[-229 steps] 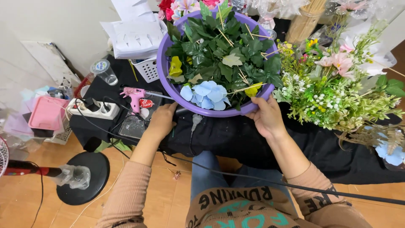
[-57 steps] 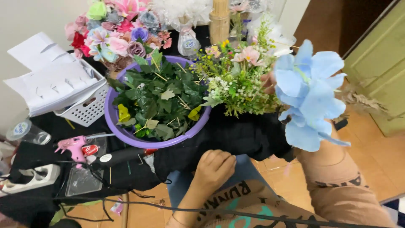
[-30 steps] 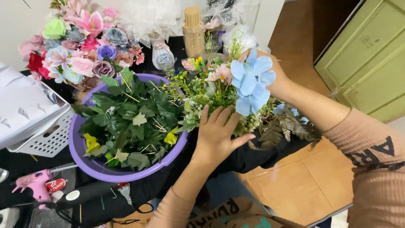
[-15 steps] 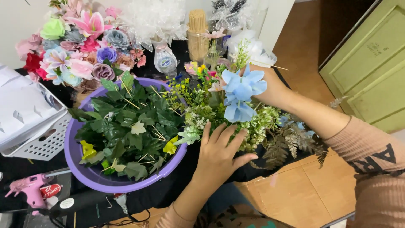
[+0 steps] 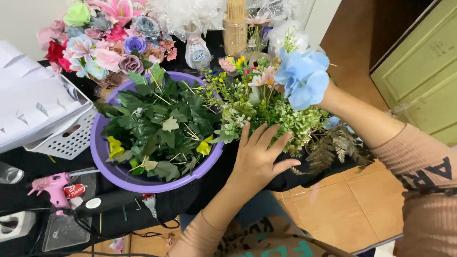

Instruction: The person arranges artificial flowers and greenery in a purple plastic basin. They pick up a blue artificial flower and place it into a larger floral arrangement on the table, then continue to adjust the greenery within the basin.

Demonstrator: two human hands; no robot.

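**Blue flower at the green bunch**

My right hand [image 5: 333, 97] holds a blue artificial flower [image 5: 302, 76], mostly hidden behind the petals, so I cannot tell how my fingers close. The flower is over the bunch of small artificial greenery [image 5: 271, 112]. My left hand [image 5: 259, 159] lies flat with spread fingers, touching this bunch, just beside the purple basin [image 5: 102, 152] full of green leaves.

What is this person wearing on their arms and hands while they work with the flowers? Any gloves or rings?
Both hands are bare: the left hand shows no glove or ring, and the right hand is mostly hidden behind the blue flower. The arms wear a ribbed, dusty-pink long-sleeved top, the sleeves pushed up from the wrists. The right sleeve carries large dark block lettering.
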